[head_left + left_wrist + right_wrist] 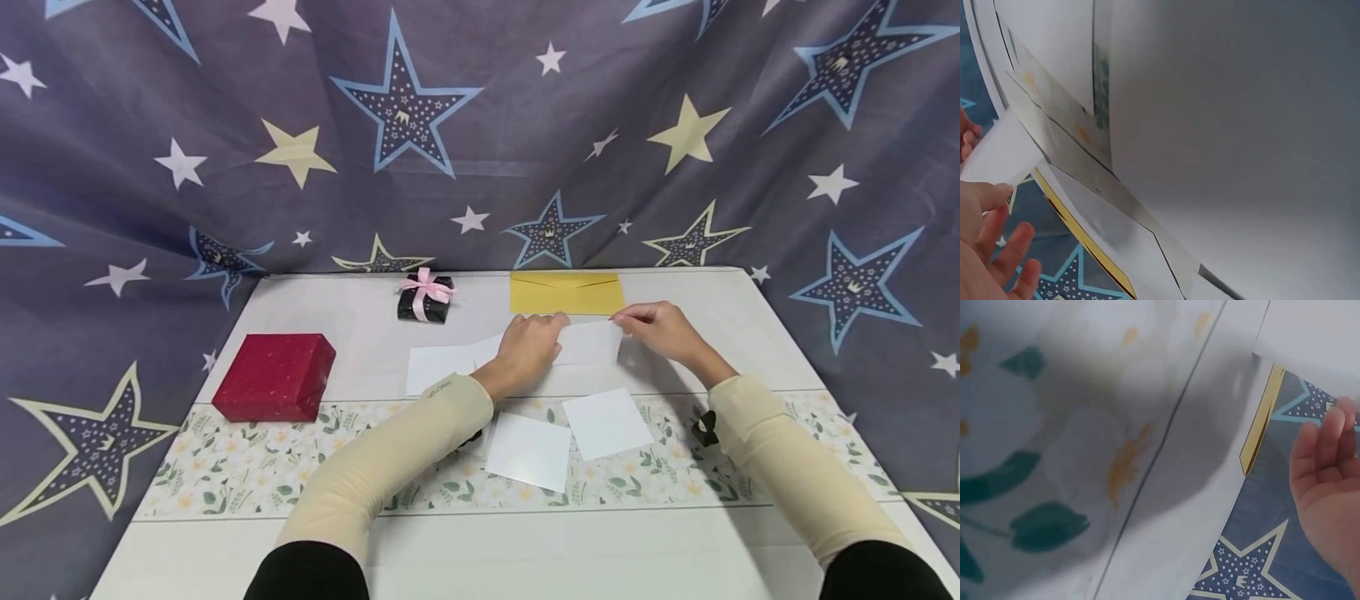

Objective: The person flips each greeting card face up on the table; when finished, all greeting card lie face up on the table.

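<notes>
A white paper card (588,343) is stretched between both hands, its right side lifted off the table. My left hand (527,350) pinches its left part between thumb and finger, while the other fingers (1013,250) hang loosely. At the top right corner, my right hand (663,333) pinches the card's edge; in the right wrist view the thumb is hidden. Another white card (437,368) lies to the left, partly behind my left hand. Two square white cards, a left one (529,452) and a right one (608,423), lie nearer on the floral strip.
Just behind the hands, a gold envelope (567,293) lies at the table's back edge. A small black gift box (425,298) with a pink ribbon stands back left. A red box (274,377) sits further left. Behind the table hangs a star-patterned cloth (480,133).
</notes>
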A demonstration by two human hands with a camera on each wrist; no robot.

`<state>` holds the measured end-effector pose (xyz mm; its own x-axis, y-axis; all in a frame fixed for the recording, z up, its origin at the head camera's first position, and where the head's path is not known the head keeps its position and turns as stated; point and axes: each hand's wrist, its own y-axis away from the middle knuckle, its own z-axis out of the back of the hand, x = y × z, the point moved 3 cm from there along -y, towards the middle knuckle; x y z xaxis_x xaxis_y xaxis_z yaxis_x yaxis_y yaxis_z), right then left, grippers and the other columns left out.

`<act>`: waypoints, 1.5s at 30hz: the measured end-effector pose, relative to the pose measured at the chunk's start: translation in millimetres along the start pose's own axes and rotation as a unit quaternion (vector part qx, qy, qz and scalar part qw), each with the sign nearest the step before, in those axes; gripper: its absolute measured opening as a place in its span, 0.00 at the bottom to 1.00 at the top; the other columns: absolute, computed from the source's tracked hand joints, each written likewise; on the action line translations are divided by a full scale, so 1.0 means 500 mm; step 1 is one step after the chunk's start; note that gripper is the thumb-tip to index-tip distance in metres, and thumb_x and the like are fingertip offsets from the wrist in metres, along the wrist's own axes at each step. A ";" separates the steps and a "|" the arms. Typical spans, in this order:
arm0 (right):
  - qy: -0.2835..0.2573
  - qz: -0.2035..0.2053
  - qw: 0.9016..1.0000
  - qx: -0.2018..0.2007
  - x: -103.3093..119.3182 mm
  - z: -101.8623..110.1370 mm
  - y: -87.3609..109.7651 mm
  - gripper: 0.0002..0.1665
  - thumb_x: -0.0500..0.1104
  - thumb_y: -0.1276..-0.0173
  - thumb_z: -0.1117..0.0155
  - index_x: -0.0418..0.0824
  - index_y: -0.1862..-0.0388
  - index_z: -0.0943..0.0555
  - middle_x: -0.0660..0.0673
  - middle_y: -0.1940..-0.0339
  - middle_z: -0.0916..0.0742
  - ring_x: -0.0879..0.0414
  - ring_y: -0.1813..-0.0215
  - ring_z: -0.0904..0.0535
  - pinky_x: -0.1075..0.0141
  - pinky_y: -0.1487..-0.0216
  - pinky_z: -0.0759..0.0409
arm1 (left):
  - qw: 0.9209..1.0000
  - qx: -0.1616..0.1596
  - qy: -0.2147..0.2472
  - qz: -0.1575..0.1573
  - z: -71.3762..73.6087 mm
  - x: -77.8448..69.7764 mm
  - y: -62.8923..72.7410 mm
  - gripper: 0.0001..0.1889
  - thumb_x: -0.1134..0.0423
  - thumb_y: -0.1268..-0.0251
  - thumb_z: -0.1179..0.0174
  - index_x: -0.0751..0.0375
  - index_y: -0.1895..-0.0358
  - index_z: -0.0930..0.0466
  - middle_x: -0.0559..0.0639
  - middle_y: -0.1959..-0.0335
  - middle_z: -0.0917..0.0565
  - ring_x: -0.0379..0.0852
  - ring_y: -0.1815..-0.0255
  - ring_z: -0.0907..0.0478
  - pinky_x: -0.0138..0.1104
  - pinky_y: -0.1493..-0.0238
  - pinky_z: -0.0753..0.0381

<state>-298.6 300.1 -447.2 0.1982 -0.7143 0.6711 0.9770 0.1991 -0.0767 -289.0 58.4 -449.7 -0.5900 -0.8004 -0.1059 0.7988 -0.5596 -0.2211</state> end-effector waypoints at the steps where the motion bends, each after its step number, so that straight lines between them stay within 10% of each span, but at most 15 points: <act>1: -0.003 -0.003 1.000 0.002 -0.001 0.003 0.002 0.22 0.54 0.23 0.40 0.38 0.50 0.12 0.39 0.59 0.09 0.53 0.64 0.15 0.69 0.63 0.21 | 1.000 -0.011 0.005 -0.007 0.002 -0.001 -0.001 0.15 0.59 0.29 0.36 0.48 0.42 0.21 0.43 0.50 0.10 0.45 0.51 0.13 0.39 0.55 0.21; 7: 0.008 -0.013 0.999 0.034 -0.008 0.006 0.015 0.19 0.53 0.24 0.38 0.41 0.51 0.10 0.41 0.55 0.08 0.49 0.56 0.12 0.73 0.58 0.20 | 0.999 -0.032 0.013 -0.022 0.006 -0.001 -0.002 0.07 0.58 0.29 0.36 0.41 0.54 0.13 0.39 0.57 0.12 0.42 0.56 0.14 0.37 0.57 0.23; 21: 0.045 0.017 0.996 0.069 -0.024 -0.031 0.024 0.21 0.44 0.32 0.29 0.41 0.41 0.14 0.46 0.66 0.09 0.60 0.68 0.21 0.67 0.66 0.24 | 0.996 0.066 -0.052 0.022 -0.022 0.003 -0.014 0.12 0.53 0.28 0.38 0.40 0.46 0.14 0.43 0.52 0.13 0.45 0.52 0.17 0.41 0.50 0.21; 45: 0.130 -0.009 0.983 0.126 -0.035 -0.059 0.024 0.25 0.45 0.32 0.30 0.41 0.37 0.17 0.50 0.77 0.18 0.58 0.74 0.32 0.65 0.67 0.32 | 0.985 0.152 -0.068 -0.044 -0.049 -0.003 -0.011 0.16 0.49 0.28 0.40 0.41 0.41 0.15 0.48 0.50 0.16 0.47 0.49 0.20 0.43 0.44 0.22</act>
<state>-288.3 295.2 -481.7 0.2275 -0.8601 0.4566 0.9362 0.3222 0.1405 -295.5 68.0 -472.1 -0.6543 -0.7554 0.0359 0.7554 -0.6505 0.0787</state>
